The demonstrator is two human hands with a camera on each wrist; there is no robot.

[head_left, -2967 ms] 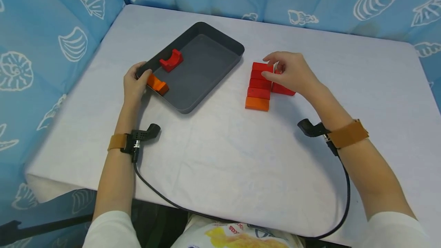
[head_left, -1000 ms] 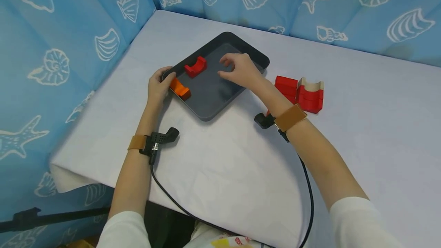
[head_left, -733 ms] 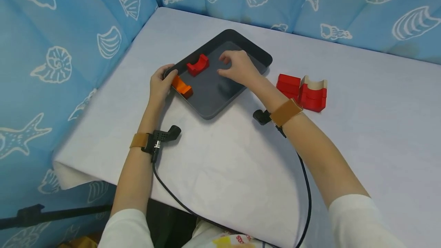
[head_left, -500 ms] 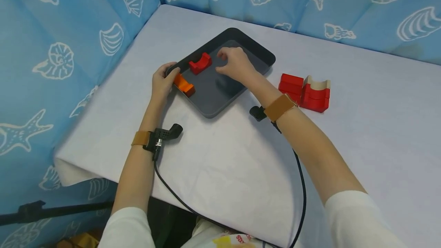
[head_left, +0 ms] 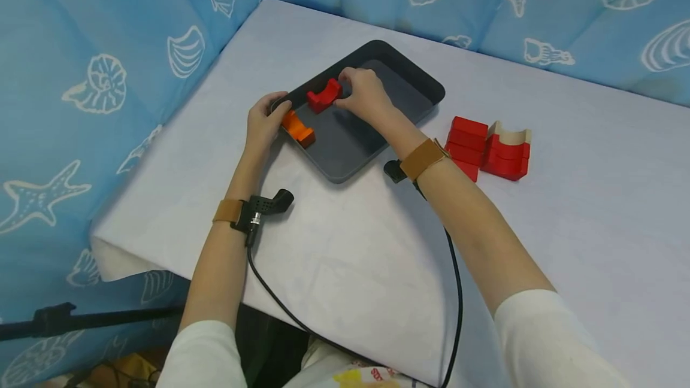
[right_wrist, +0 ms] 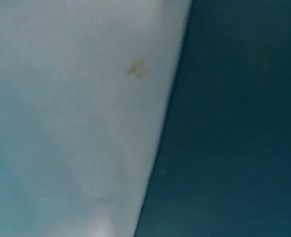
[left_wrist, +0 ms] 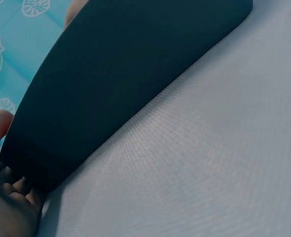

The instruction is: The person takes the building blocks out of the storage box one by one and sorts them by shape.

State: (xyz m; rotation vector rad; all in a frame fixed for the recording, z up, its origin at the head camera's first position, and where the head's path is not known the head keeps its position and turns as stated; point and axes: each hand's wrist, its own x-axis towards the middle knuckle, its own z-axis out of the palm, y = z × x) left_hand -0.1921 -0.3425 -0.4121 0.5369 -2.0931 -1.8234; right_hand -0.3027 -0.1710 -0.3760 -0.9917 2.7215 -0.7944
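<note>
My left hand (head_left: pixel 265 120) grips the left corner of a dark grey tray (head_left: pixel 345 166), thumb over the rim; the left wrist view shows curled fingers under the tray's wall (left_wrist: pixel 115 74). An orange block (head_left: pixel 298 129) with a curved notch lies inside, close to that thumb. Farther along the same side sits a red notched block (head_left: pixel 324 96). My right hand (head_left: pixel 368 96) is over the tray, its thumb and bent fingers at the red block's right end; a firm hold does not show. The right wrist view has only the tray's wall (right_wrist: pixel 224 123) and cloth, no hand.
Right of the tray, red blocks (head_left: pixel 466 139) stand in a row, partly behind my right forearm. Beside them are more red blocks (head_left: pixel 507 157) with a pale notched block (head_left: pixel 509 135). A white cloth (head_left: pixel 345 256) covers the table. Black cables (head_left: pixel 280 310) run from both wrists.
My right hand has gone from the loose blocks into the tray, then leftward to the red block. My left hand keeps the tray's corner. The head view has shifted, moving everything across the picture.
</note>
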